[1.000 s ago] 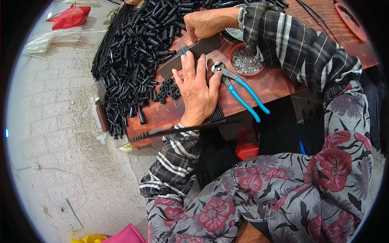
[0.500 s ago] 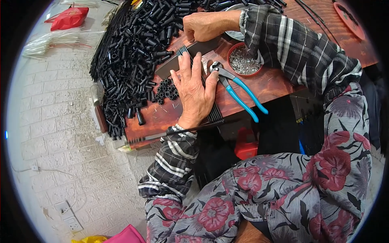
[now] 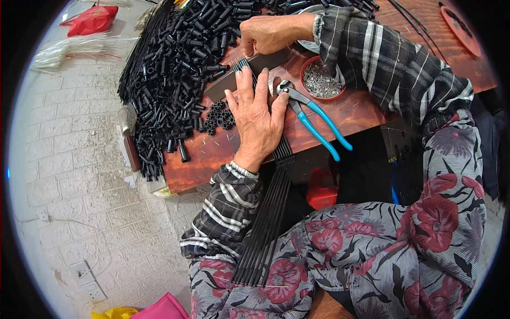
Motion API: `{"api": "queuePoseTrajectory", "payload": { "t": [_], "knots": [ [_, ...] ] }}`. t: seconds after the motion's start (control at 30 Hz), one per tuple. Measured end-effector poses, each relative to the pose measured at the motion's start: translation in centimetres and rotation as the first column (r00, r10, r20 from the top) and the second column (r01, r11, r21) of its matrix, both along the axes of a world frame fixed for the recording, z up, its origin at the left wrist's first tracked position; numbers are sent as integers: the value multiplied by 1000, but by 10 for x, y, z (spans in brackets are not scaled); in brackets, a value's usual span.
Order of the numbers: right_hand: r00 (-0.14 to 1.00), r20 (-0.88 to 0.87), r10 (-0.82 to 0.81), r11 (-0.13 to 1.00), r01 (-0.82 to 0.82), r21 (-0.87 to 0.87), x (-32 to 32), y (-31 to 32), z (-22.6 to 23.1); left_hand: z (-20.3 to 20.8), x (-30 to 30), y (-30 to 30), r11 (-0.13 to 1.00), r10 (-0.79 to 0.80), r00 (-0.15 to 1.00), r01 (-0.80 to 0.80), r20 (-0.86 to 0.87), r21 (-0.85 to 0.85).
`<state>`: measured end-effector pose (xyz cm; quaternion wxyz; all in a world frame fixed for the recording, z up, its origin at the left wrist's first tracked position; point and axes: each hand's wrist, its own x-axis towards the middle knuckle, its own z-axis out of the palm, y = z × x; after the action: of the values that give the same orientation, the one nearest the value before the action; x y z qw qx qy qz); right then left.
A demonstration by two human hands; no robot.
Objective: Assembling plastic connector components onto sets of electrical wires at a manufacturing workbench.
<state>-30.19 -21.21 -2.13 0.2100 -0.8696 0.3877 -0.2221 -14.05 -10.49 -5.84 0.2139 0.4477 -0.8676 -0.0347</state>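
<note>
My left hand lies flat with fingers spread, pressing down a row of thin black rods. Their near ends hang past the table edge over my lap, where a thin pale strand crosses the tips. The metal-coloured far ends show just beyond my fingertips, over a dark flat bar. Past the bar, my right hand is closed, knuckles up; whatever its fingers grip is hidden. Pliers with blue handles lie right of my left hand, close to its thumb.
A heap of black tubular parts covers the table's left side. Short tube pieces stand clustered left of my left hand. A red bowl holds small silver pieces. Farther right is a red dish. The wooden table's near edge runs below my left wrist.
The rods' loose ends have swung from lying sideways across my left wrist to hanging down toward my lap. Both hands stay almost in place.
</note>
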Motion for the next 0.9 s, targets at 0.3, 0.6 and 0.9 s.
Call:
{"api": "queuePoseTrajectory", "payload": {
  "t": [0.3,0.6,0.9],
  "knots": [
    [1000,5,-11,999,11,-52,3,2,5,-2,1,0,1000,10,1000,-10,-12,-12],
    [992,-88,-90,994,83,-74,-2,6,9,-3,-8,0,1000,-11,1000,11,-24,-19],
    [989,-101,-112,993,114,10,-7,4,8,-4,-11,-1,999,-33,999,32,-30,-32]
  ]
}}
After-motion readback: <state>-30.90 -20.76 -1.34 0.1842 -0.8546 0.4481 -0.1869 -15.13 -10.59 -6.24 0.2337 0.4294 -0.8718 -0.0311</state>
